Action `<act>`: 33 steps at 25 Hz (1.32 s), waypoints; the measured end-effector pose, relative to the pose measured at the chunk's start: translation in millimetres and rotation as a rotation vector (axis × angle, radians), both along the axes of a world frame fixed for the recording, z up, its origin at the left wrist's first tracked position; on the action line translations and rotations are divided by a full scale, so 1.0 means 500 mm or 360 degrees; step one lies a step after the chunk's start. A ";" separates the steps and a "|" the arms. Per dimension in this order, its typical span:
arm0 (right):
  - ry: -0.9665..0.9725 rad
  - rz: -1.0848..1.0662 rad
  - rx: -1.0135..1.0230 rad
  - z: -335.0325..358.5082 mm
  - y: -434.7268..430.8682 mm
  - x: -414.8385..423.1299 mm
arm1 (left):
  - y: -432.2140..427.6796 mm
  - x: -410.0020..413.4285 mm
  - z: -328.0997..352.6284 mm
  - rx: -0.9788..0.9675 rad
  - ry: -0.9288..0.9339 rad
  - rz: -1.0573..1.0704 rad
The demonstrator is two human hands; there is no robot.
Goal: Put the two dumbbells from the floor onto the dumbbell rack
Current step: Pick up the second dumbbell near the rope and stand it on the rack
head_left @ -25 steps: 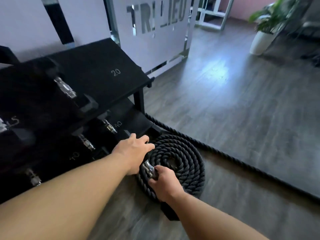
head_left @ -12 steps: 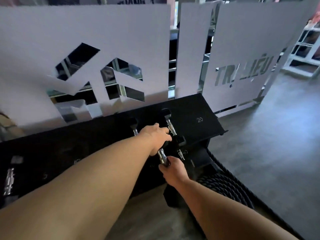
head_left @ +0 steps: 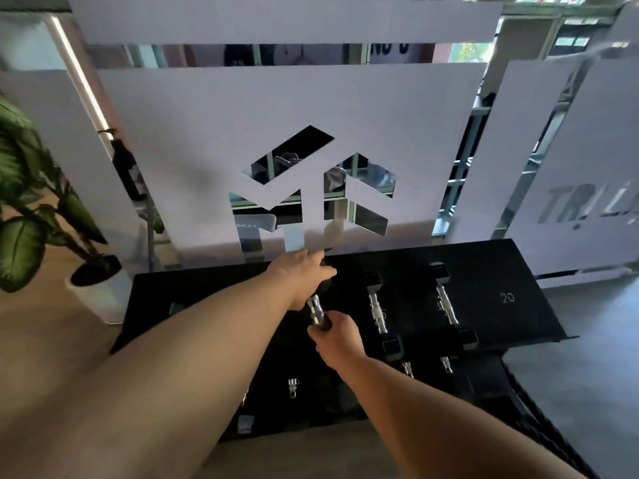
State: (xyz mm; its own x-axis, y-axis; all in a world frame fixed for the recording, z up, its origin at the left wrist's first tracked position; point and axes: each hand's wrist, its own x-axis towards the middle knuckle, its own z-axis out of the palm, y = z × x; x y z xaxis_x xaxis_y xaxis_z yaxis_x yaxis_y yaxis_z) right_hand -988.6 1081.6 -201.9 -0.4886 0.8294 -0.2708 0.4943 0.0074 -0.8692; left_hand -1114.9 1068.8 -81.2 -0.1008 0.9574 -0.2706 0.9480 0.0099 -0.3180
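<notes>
A black dumbbell with a chrome handle (head_left: 316, 311) is held over the top shelf of the black dumbbell rack (head_left: 518, 326). My left hand (head_left: 301, 274) wraps over its far head. My right hand (head_left: 333, 335) grips the near end of the handle and hides the near head. Whether the dumbbell rests on the shelf or hangs just above it, I cannot tell. Two more dumbbells (head_left: 378, 312) (head_left: 449, 305) lie side by side on the same shelf to the right.
A lower shelf holds several more dumbbells (head_left: 293, 387). A potted plant (head_left: 93, 281) stands left of the rack. A white panel with cut-out shapes (head_left: 276, 150) rises behind it. A coiled black rope (head_left: 553, 426) lies on the floor at the right.
Both hands lifted the dumbbell from the floor by the rope up over the rack's top shelf. They then carried it left of the two dumbbells lying there.
</notes>
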 end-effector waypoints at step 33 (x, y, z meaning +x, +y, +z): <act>-0.0507 -0.0088 -0.0648 -0.419 0.436 -0.317 | 0.483 -0.310 -0.506 -0.0132 -0.0260 -0.0108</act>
